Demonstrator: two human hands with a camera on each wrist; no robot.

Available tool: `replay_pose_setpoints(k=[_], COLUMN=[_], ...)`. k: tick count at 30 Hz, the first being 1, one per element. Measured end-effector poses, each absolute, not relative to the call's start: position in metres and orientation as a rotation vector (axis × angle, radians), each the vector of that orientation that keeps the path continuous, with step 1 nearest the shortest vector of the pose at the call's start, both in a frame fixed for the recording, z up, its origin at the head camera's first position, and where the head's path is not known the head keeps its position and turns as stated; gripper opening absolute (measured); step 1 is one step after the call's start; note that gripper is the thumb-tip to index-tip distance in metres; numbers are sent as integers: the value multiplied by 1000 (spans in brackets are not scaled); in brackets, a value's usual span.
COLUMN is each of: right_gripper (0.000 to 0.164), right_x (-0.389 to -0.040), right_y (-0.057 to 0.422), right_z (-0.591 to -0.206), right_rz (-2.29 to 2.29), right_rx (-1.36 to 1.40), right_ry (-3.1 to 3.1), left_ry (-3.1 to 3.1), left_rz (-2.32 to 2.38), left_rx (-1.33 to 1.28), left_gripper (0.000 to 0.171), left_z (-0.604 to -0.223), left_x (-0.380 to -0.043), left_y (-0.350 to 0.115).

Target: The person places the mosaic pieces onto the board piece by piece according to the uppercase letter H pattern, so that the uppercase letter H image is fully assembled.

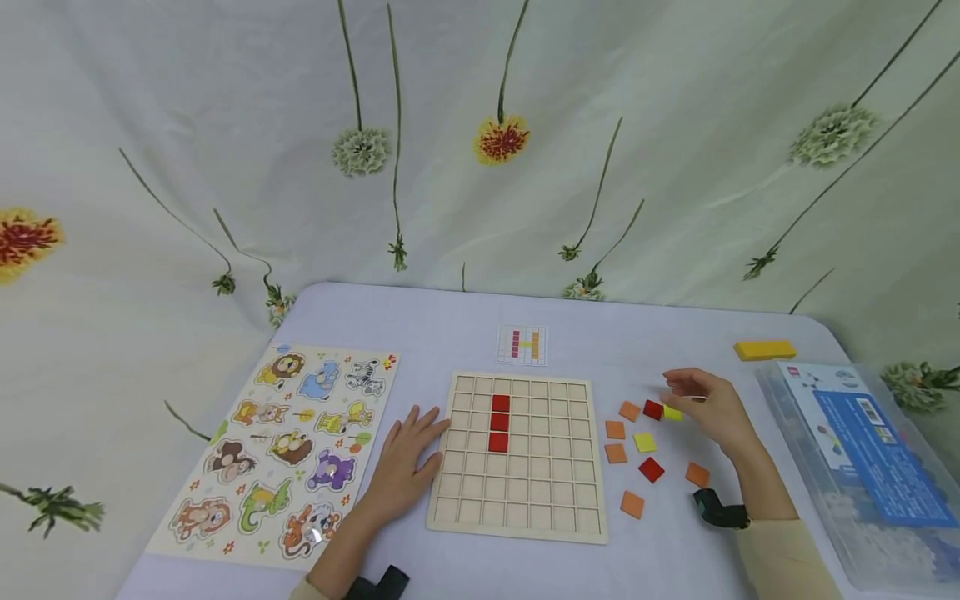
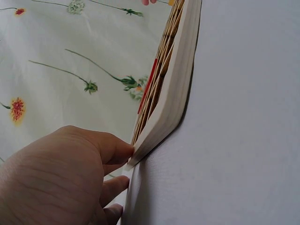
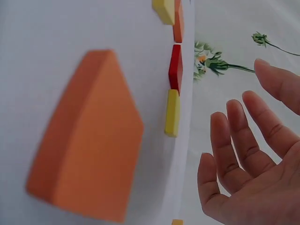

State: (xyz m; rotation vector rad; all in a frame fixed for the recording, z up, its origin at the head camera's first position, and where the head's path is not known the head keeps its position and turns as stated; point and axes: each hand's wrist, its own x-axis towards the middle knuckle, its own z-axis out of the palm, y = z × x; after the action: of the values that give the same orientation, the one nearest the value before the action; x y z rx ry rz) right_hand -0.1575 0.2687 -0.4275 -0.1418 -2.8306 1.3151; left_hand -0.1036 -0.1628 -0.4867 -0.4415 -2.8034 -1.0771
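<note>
A wooden grid board [image 1: 517, 458] lies flat on the table, with red square tiles [image 1: 498, 422] in a vertical line in one of its columns. My left hand [image 1: 408, 458] rests on the table at the board's left side, fingers spread, fingertips touching or very close to its edge [image 2: 161, 117]. On the right, my right hand [image 1: 708, 408] hovers with loosely bent fingers and nothing between them. Just under it sit a yellow tile [image 1: 672, 412] and a red tile [image 1: 653, 409]. Around these lie several orange tiles [image 1: 615, 430], another yellow tile [image 1: 645, 442] and another red tile [image 1: 651, 470].
A small pattern card [image 1: 522, 345] lies behind the board. To the left is an animal puzzle sheet [image 1: 292, 425]. A clear plastic box [image 1: 847, 500] with a blue label stands at the right, a yellow block [image 1: 763, 350] behind it. Flowered cloth [image 1: 465, 200] hangs at the back.
</note>
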Motion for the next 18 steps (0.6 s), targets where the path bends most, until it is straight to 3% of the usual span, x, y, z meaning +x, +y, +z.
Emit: replay_pose_setpoints(k=[18], right_gripper=[46], right_x=[-163], right_y=[274], right_z=[-461], right_rz=[1301], right_rx=[-112], right_ry=[-3002], left_ry=[-2790], left_rz=[-1095], left_rx=[-444], left_gripper=[46], left_z=[-485], left_x=[-103], left_y=[-162])
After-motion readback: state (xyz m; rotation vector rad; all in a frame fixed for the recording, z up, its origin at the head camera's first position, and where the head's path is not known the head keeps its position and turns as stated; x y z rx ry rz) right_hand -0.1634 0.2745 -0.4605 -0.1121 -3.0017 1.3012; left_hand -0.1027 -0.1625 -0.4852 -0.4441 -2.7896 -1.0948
